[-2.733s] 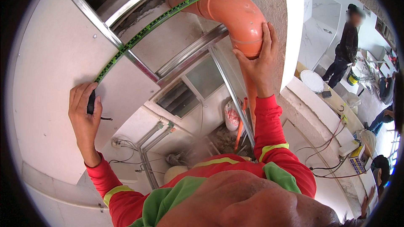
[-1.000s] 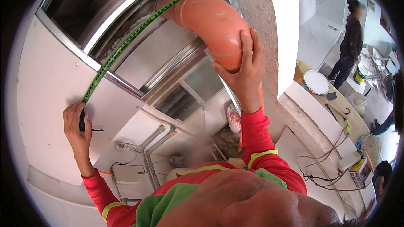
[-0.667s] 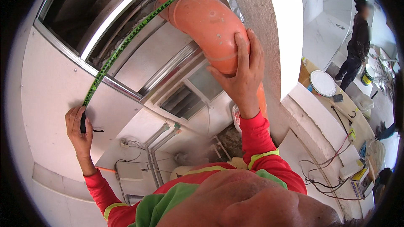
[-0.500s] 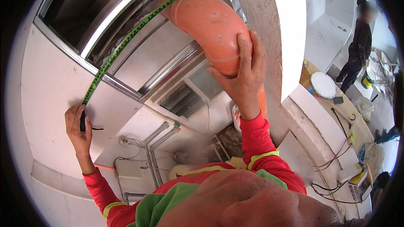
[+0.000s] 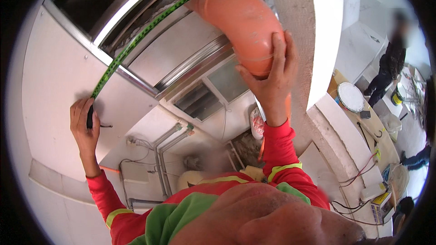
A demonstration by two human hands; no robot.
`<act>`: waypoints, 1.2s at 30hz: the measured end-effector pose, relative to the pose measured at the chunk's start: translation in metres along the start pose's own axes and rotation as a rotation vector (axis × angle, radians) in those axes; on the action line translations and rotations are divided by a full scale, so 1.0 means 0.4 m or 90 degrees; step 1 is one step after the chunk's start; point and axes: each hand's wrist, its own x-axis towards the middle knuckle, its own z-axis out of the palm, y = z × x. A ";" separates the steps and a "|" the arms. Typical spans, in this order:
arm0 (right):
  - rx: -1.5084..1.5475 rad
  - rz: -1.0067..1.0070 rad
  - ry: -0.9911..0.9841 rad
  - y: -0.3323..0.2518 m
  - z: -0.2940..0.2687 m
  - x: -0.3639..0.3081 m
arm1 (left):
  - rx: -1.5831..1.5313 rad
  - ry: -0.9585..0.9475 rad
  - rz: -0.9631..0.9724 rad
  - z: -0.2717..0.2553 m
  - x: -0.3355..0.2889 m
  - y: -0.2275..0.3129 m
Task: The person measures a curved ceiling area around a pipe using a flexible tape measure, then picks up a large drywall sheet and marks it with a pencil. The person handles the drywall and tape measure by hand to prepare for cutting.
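Note:
My left hand (image 5: 81, 124) is closed round the black case of a tape measure (image 5: 90, 117), held against the white ceiling panel. From it the green tape blade (image 5: 150, 29) runs up and right, across the metal framing, and its end lies at the upper part of an orange pipe bend (image 5: 247, 22). Fingers and thumb of my right hand (image 5: 272, 79) grip the lower end of that bend from opposite sides. How the blade's tip is caught on the pipe is too small to tell.
Shiny metal channels (image 5: 193, 63) frame a dark ceiling opening. Right of the pipe is a rough concrete beam (image 5: 295, 31). Below are a window (image 5: 200, 102) and grey wall pipes (image 5: 161, 159). At far right, a person (image 5: 386, 70) stands near a white-lidded bucket (image 5: 350, 97).
The whole view has shifted slightly, carrying the pipe and frame up and right in the picture. Both hands keep their holds, and the tape stays stretched out.

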 end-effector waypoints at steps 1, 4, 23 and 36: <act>0.006 0.000 0.001 -0.004 0.000 -0.002 | -0.002 0.001 -0.008 -0.001 0.000 0.000; 0.005 0.001 -0.010 -0.011 -0.002 -0.002 | -0.009 0.001 -0.005 -0.001 0.000 -0.002; -0.085 0.023 -0.046 -0.071 -0.020 0.009 | -0.005 0.053 0.003 0.006 -0.010 -0.016; -0.171 -0.037 -0.039 -0.073 -0.022 0.010 | -0.013 0.069 -0.003 0.006 -0.021 -0.026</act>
